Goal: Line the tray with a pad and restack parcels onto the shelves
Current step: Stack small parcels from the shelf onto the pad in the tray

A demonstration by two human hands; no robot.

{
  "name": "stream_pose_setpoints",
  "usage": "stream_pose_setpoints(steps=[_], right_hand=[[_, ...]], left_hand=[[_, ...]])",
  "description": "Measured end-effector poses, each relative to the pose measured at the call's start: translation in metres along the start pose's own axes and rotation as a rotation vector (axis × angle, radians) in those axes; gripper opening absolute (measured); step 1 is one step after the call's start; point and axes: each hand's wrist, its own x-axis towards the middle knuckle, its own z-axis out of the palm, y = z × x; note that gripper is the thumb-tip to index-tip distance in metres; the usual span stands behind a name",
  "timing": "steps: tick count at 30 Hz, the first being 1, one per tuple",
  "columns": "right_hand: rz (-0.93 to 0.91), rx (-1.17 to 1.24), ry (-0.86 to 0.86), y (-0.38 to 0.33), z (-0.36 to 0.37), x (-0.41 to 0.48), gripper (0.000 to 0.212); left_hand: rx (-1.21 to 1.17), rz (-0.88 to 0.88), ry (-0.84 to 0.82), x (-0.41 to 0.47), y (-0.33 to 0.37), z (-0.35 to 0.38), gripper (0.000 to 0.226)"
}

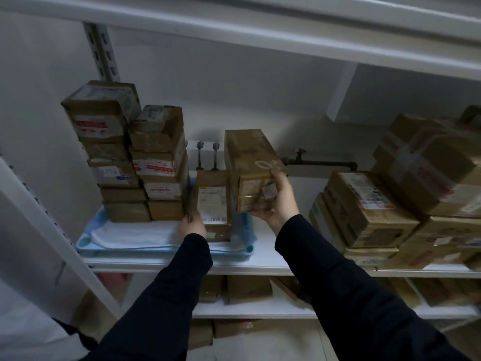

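**Above the tray's right end: a parcel on its way in**

Over the right end of the light-blue tray (86, 239), the taped cardboard parcel (253, 169) hangs clear of the shelf, clasped by the right hand (279, 201) at its near end, thumb on the right face and fingers curled under the bottom. Its long axis runs from front to back, the far end tipped up toward the rear wall and the labelled short face turned to the wearer. Just left of it, a flat parcel (213, 204) stands upright on edge on the white pad (135, 235) lining the tray; the left hand (193, 225) is closed on that parcel's near left edge, steadying it against the two stacks of parcels (135, 162) that fill the tray's left and back part.

To my eye the step is seating the held parcel in the gap at the tray's right end. Doing it well means levelling it first, keeping the long axis front to back so it fits beside the upright one, and lowering it inside the rim without rucking the pad. Keeping the left hand in place until it lands would stop the upright parcel tipping. More parcels (369, 209) crowd the shelf's (270, 259) right side, well apart.
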Motion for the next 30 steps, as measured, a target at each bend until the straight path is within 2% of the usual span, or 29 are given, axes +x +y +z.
stream_pose_setpoints(steps=[2,4,7,9,13,19,23,30], right_hand=[[-0.001,-0.029,-0.015,-0.001,0.002,-0.003,0.090],[-0.024,-0.102,0.007,-0.002,0.007,-0.007,0.088],[-0.117,-0.373,0.110,0.000,0.013,-0.006,0.097],[-0.248,-0.631,0.150,0.002,0.019,-0.009,0.096],[-0.383,-0.944,0.104,0.013,0.030,-0.017,0.098],[-0.376,-0.981,-0.060,0.017,0.037,-0.025,0.072],[-0.395,-0.992,-0.082,0.026,0.042,-0.024,0.046],[-0.435,-0.995,-0.079,0.031,0.046,-0.018,0.032]], left_hand=[[0.070,-0.012,-0.001,0.001,0.009,-0.001,0.043],[0.106,0.003,0.051,-0.001,0.018,-0.002,0.042],[-0.025,0.153,0.107,-0.008,0.031,-0.001,0.035],[-0.165,0.282,0.008,-0.020,0.041,0.000,0.032],[-0.211,0.306,-0.255,-0.026,0.048,0.001,0.045],[-0.228,0.243,-0.393,-0.016,0.041,-0.020,0.078],[-0.112,0.225,-0.382,-0.009,0.041,-0.025,0.063],[-0.170,0.145,-0.338,-0.010,0.046,-0.025,0.059]])
